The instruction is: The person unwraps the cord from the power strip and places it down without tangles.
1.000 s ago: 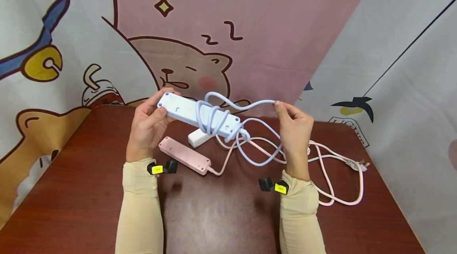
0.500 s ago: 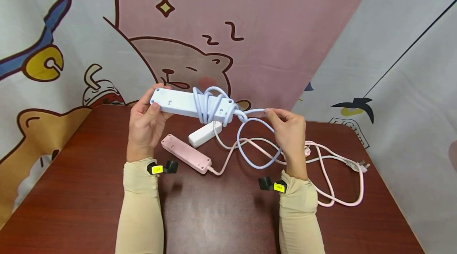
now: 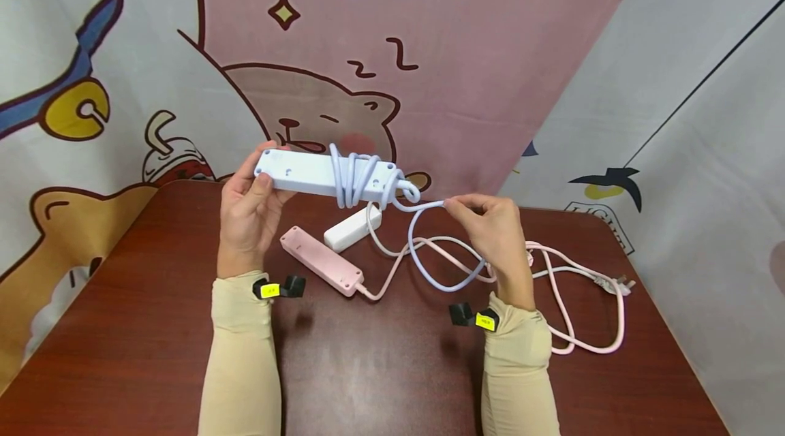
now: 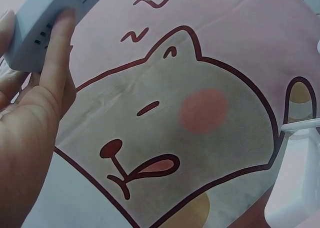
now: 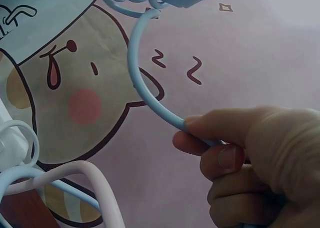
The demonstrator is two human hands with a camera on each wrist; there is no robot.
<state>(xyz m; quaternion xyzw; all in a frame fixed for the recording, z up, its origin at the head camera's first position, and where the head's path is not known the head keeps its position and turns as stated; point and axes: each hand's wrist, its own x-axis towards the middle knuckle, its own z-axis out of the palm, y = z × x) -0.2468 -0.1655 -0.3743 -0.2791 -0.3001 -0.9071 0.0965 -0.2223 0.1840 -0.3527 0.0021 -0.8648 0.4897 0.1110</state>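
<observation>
A light blue power strip [image 3: 306, 174] is held up above the table, its screw-holed underside towards me. My left hand [image 3: 248, 208] grips its left end, thumb on the near side; the left wrist view shows a finger [image 4: 62, 37] lying along its slotted face. Several turns of the strip's blue cord [image 3: 349, 180] wrap its right half. To the right, my right hand [image 3: 490, 228] pinches the cord between thumb and fingers, close to the strip's right end. In the right wrist view the pinched cord [image 5: 145, 87] curves up to the strip. A loose loop hangs below the hand.
On the table [image 3: 368, 368] lie a pink power strip [image 3: 321, 262] and a white power strip [image 3: 352, 228] below the held one. Their pink cord [image 3: 621, 320] and white cord [image 3: 456, 240] cross towards the right, where a plug [image 3: 616, 285] lies. A patterned curtain [image 3: 460, 48] hangs behind.
The blue strip has risen slightly, shifted left and turned more level. My right hand has moved left and down towards the strip's end, drawing the upper cord slack in around it.
</observation>
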